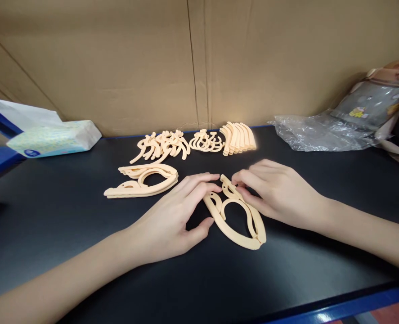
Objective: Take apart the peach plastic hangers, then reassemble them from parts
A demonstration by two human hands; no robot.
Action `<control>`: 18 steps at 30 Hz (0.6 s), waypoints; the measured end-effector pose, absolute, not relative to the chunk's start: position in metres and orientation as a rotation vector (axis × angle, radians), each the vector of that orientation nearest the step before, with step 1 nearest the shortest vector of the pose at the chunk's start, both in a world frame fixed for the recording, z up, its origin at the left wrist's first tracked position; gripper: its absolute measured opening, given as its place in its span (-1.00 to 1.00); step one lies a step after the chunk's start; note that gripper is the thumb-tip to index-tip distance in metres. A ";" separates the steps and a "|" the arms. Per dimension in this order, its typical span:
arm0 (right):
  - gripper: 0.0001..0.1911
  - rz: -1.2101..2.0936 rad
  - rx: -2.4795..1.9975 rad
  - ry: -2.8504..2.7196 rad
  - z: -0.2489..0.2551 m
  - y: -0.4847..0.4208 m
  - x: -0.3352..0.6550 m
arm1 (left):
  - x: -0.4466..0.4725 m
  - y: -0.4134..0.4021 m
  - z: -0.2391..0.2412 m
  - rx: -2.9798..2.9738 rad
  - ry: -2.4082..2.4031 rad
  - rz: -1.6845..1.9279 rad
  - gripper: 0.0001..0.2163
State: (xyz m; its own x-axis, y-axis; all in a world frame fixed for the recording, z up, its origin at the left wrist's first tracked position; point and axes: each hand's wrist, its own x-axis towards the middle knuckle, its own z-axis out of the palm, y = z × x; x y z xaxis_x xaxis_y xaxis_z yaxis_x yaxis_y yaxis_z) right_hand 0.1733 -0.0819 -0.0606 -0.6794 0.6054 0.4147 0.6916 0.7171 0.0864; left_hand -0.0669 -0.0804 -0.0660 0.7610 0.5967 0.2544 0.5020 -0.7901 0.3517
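On the black table [67, 234], near its middle, we see a folded peach plastic hanger [235, 216] lying flat, its narrow end pointing to the near right. Our left hand [172, 216] rests beside the hanger's left edge: the fingers [202, 180] are stretched almost straight and lie on the hanger's far end, while the thumb touches its left rim. We do not see this hand gripping anything. Our right hand [276, 191] meets the same far end from the right; its fingers [244, 182] are curled and pinch the small piece at the top of the hanger.

Left of the hands, slightly farther away, lies a stack of finished hangers [141, 180]. Along the far edge of the table we see a heap of hooks [162, 145], a smaller group of ring-shaped parts [206, 141] and a row of curved arms [238, 137]. A tissue pack [54, 137] sits at the far left, and a clear plastic bag [320, 130] at the far right. A cardboard wall [199, 58] stands behind everything.
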 end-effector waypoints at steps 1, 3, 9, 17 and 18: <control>-0.78 -0.304 -0.999 -2.562 -0.060 -0.082 0.173 | -0.067 -0.080 -0.066 2.703 0.861 0.514 -0.59; -0.81 -0.187 -0.988 -2.558 -0.058 -0.082 0.173 | -0.068 -0.081 -0.067 2.717 0.862 0.508 -0.55; -0.80 0.433 -0.967 -2.561 -0.058 -0.084 0.174 | -0.068 -0.081 -0.069 2.730 0.846 0.430 -0.31; -0.75 0.460 -1.113 -2.353 -0.055 -0.077 0.179 | -0.067 -0.082 -0.065 2.732 0.931 0.431 -0.29; -0.75 0.458 -1.156 -2.326 -0.054 -0.075 0.181 | -0.067 -0.082 -0.065 2.737 0.941 0.432 -0.31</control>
State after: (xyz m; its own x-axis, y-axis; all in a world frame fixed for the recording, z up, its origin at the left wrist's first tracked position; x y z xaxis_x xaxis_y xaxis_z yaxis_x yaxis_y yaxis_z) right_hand 0.1810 -0.0750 -0.0544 -0.5153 0.8089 0.2831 0.6413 0.5831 -0.4987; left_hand -0.0667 -0.0823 -0.0649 0.7523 0.6264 0.2042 0.5633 -0.7722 0.2939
